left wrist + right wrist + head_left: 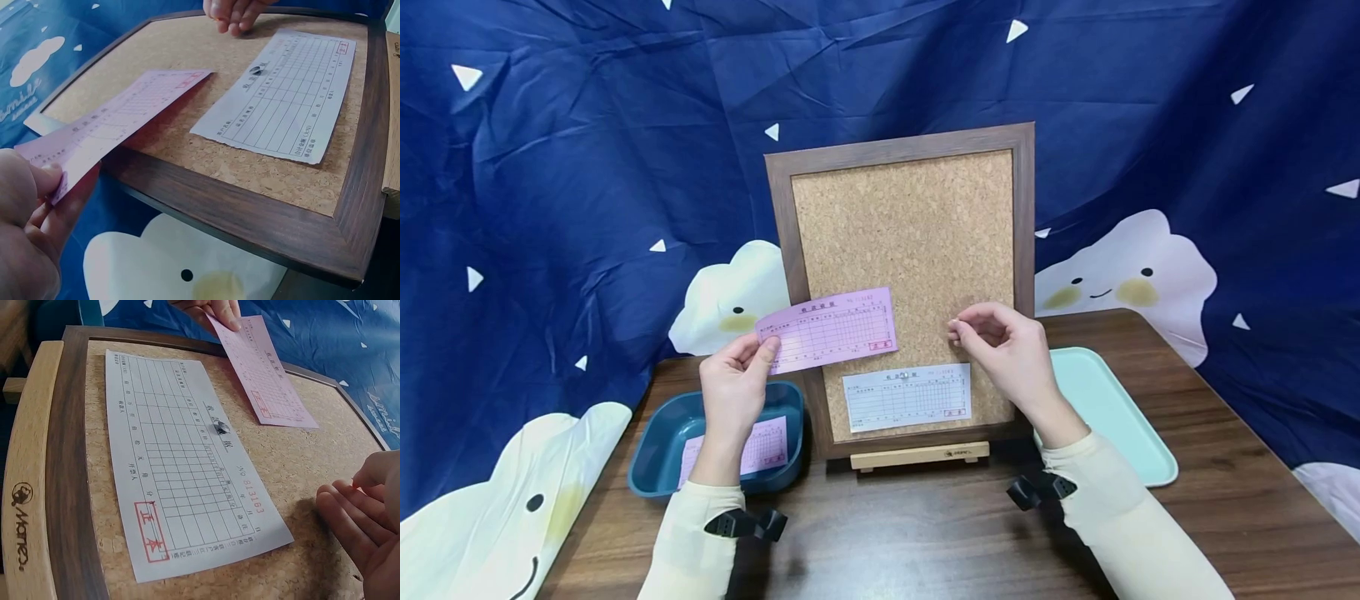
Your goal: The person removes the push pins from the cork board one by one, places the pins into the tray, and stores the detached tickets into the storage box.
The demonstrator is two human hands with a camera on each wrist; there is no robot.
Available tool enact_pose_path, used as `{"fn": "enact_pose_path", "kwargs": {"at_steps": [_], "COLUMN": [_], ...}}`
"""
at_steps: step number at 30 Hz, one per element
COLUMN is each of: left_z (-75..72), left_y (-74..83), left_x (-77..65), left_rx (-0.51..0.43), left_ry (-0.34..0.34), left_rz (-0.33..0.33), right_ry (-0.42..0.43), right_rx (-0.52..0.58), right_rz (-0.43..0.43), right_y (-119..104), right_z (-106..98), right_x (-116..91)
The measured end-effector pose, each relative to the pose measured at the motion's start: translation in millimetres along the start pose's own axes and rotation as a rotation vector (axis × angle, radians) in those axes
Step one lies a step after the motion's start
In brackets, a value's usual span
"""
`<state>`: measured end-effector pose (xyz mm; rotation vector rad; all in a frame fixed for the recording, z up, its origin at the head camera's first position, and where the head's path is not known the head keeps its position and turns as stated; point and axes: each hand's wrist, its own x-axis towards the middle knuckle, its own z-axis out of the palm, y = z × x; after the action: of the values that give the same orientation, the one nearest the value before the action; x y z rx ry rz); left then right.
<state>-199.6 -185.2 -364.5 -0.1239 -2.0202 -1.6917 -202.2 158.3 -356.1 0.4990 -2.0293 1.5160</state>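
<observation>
My left hand (737,392) pinches a pink receipt slip (831,329) by its left end, thumb in front. The slip hangs over the lower left of the cork board (910,242), its far end close to the cork in the left wrist view. Below it, a white receipt slip (910,400) is fixed to the board by a small shiny pin (220,428) near its top edge. Near the board's lower right, my right hand (1011,350) has thumb and forefinger together on a tiny orange-red thing (222,21), mostly hidden by the fingers.
The brown-framed board leans on a wooden stand (917,456). To the left sits a dark teal tub (651,450) with another pink slip (766,443) inside. At the right a mint tray (1116,417) lies on the wooden table (917,533). A blue curtain (880,75) hangs behind.
</observation>
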Motion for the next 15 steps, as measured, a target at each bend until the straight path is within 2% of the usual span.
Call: {"fn": "enact_pose_path", "kwargs": {"at_steps": [15], "left_z": [-4.4], "left_y": [-1.5], "left_x": [-1.9], "left_rx": [-0.001], "left_ry": [0.001], "left_rz": [-0.01], "right_ry": [0.002], "right_rx": [0.042], "right_rz": [0.003], "right_y": [2.3], "right_z": [-7.7], "right_x": [-2.8]}}
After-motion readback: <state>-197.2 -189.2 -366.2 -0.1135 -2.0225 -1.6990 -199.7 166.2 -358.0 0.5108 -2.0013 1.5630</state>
